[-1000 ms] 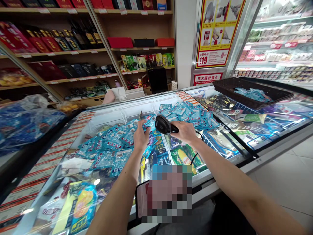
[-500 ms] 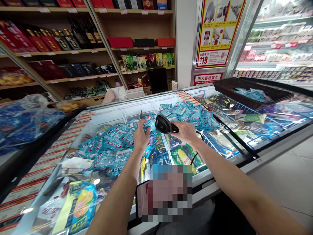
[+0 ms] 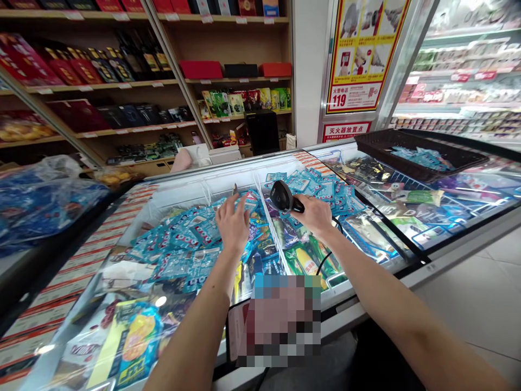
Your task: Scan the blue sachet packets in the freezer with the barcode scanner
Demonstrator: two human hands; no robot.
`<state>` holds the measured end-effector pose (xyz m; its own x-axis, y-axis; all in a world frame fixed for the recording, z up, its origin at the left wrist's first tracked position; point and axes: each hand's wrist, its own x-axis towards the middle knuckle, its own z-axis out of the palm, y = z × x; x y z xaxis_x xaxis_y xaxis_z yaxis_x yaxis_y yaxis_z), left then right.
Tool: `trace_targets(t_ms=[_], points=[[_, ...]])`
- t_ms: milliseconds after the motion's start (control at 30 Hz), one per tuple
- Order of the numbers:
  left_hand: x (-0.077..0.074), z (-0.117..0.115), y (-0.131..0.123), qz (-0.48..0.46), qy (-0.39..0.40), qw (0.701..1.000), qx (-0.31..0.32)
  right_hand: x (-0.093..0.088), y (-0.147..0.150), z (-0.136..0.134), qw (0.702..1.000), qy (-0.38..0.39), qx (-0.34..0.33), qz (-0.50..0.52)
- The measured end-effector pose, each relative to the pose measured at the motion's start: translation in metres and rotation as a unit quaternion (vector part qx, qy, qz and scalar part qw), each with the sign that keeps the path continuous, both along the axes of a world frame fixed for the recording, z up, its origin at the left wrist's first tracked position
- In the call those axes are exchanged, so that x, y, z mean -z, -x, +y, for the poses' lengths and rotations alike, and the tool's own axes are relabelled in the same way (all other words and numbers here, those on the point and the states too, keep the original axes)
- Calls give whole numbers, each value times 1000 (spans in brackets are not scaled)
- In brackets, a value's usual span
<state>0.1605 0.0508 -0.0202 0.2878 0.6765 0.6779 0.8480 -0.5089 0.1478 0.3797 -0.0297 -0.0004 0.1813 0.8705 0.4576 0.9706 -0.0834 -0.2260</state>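
I am leaning over an open chest freezer (image 3: pixel 228 182) heaped with small blue packets (image 3: pixel 183 244). My left hand (image 3: pixel 233 221) lies on the blue packets near the middle divider, fingers stretched out and holding nothing. My right hand (image 3: pixel 319 214) grips a black barcode scanner (image 3: pixel 284 196) by its handle, its head pointing left and down over the packets on the right side of the divider. The scanner's cable (image 3: pixel 322 262) runs down toward me.
A black basket (image 3: pixel 419 155) with more blue packets rests on the freezer's glass lid at the right. A plastic bag of blue goods (image 3: pixel 36 201) sits at the left. Wooden shelves (image 3: pixel 228 81) stand behind, a chiller (image 3: pixel 464 81) at the right.
My right hand has carried the scanner a little to the right and away. My left hand has let go of the packet it held and spread its fingers.
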Motion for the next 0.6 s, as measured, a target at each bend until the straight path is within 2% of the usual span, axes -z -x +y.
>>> trace_targets(t_ms=[100,167,433,600], points=[[2,0,-4,95,23,990,103,0,1,0,1000,3,2,1],[3,0,-6,125,36,984,119,0,1,0,1000,2,2,2],[4,-2,-5,125,5,992,-7,2,-5,4,999,-8,30,16],[6,3,-1,103,25,994,-35,1,-9,4,999,5,47,26]])
